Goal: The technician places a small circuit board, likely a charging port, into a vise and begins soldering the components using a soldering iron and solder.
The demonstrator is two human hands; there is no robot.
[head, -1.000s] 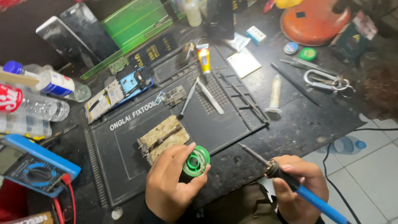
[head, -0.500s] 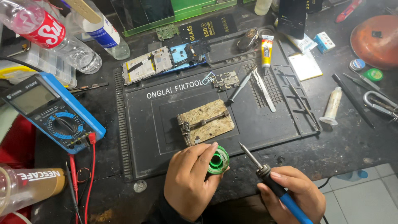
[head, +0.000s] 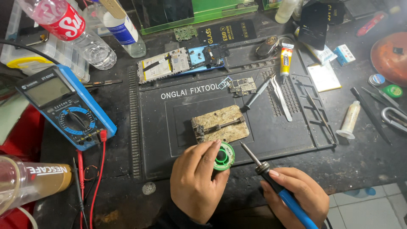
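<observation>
My left hand (head: 195, 180) grips a small green spool of solder wire (head: 224, 155) at the near edge of the dark work mat (head: 169, 127). My right hand (head: 296, 193) holds a soldering iron (head: 271, 178) with a blue handle, its tip pointing up-left beside the spool. Just beyond both lies a worn metal circuit-board holder (head: 220, 128). A small circuit board (head: 242, 86) and an opened phone (head: 182, 62) lie farther back on the mat.
A blue multimeter (head: 65, 106) with red leads sits left. Plastic bottles (head: 72, 32) stand at the back left, a jar (head: 29, 180) at the near left. Tweezers (head: 280, 97), a glue tube (head: 286, 59), a syringe (head: 350, 118) and small pots (head: 383, 85) lie right.
The view has swung left and closer, so the multimeter and jar came into sight. Both hands keep their hold on spool and iron, staying at the mat's near edge.
</observation>
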